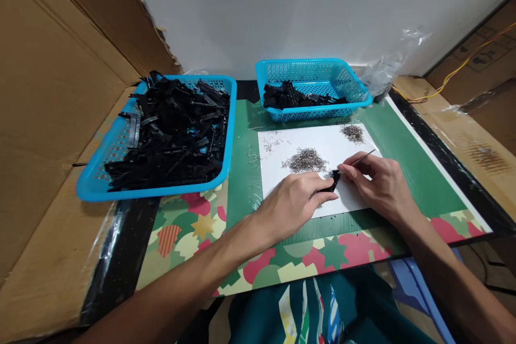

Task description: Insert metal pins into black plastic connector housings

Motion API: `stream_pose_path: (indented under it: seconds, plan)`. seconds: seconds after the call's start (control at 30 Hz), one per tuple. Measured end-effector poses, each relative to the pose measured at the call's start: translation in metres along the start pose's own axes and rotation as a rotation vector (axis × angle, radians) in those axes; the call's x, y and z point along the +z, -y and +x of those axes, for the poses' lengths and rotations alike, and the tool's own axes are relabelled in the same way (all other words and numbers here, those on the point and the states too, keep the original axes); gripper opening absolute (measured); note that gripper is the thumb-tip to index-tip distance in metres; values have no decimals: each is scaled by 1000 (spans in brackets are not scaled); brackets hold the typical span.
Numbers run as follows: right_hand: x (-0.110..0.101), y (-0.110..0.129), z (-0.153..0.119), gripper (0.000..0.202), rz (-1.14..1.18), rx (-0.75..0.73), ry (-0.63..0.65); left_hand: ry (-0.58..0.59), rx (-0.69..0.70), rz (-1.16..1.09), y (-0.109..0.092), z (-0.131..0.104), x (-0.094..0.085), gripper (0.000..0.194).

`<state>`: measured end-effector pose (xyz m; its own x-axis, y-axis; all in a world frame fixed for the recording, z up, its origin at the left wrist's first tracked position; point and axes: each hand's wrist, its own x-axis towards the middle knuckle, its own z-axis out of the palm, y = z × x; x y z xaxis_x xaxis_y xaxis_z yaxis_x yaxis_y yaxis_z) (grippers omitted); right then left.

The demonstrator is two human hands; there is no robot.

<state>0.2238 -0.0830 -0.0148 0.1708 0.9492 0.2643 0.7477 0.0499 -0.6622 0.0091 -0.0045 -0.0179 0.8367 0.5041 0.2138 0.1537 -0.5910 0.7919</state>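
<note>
My left hand point(296, 196) is closed on a small black plastic part point(334, 180), pinched between thumb and fingers above a white sheet point(282, 185). Close on its right, my right hand point(381, 183) has its fingertips at the part's upper end. A thin, dark rod-like tool point(364, 157) is gripped in that hand and points up to the right; its working tip is hidden by the fingers. Just beyond the hands lies a heap of tiny metal pieces point(306, 160), like small springs or clips. A smaller heap point(352, 133) sits at the sheet's far right corner.
A blue basket point(231, 134) piled with black plastic parts point(173, 129) stands at the left. Another blue basket point(314, 113), holding fewer parts, is behind the sheet. A clear plastic bag point(385, 75) leans by the wall. Cardboard point(60, 54) rises at the left.
</note>
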Motion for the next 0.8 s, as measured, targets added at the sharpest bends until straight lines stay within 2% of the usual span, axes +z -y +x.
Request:
stream_pose_path:
  seconds: [0.27, 0.6, 0.7, 0.8]
  plan:
    - [2, -1, -2, 21, -28, 21, 4, 20, -12, -17, -2, 0, -2, 19]
    - [13, 0, 0, 22, 33, 67, -25, -36, -99, -87, -2, 1, -4, 26]
    - [14, 1, 3, 27, 141, 99, -23, -67, -123, -75, -3, 0, -4, 28]
    - [11, -2, 4, 33, 435, 219, -57, -109, -164, -94, -6, -1, -5, 30]
